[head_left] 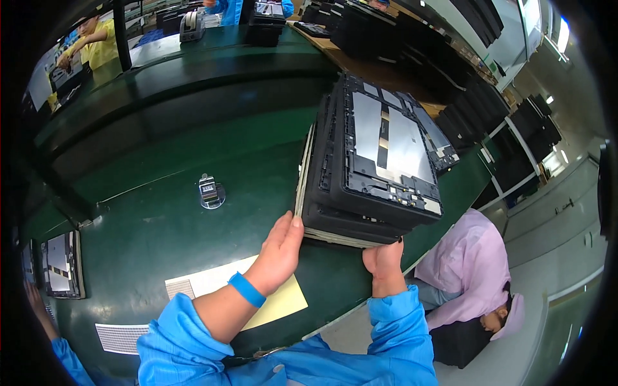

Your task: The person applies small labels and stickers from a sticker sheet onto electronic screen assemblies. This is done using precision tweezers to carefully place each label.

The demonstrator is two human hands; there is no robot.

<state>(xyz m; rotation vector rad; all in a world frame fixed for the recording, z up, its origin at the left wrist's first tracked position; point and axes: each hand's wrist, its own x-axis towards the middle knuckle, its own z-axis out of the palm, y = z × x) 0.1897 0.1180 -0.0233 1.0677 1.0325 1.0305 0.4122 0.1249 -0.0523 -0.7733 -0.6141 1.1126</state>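
Between my hands is a thick stack of black trays (328, 204), tilted on the green table. The top one carries an open tablet housing (394, 138) with a silver plate, a dark ribbon strip and small circuit parts. A pale board edge shows at the stack's bottom. My left hand (280, 248) grips the near left bottom corner, thumb and fingers along the edge. Under the near right bottom edge, my right hand (385, 260) supports the stack; its fingers are partly hidden beneath. A blue band (246, 289) circles my left wrist.
On the green table (141, 238) lie a metal tally counter (211, 192), yellow paper (283, 305) and a printed sheet (122, 338). Another person's hand (37, 302) is near a tablet housing (62, 265) at far left. A person in pink (467, 257) bends over at right, holding a black stack.
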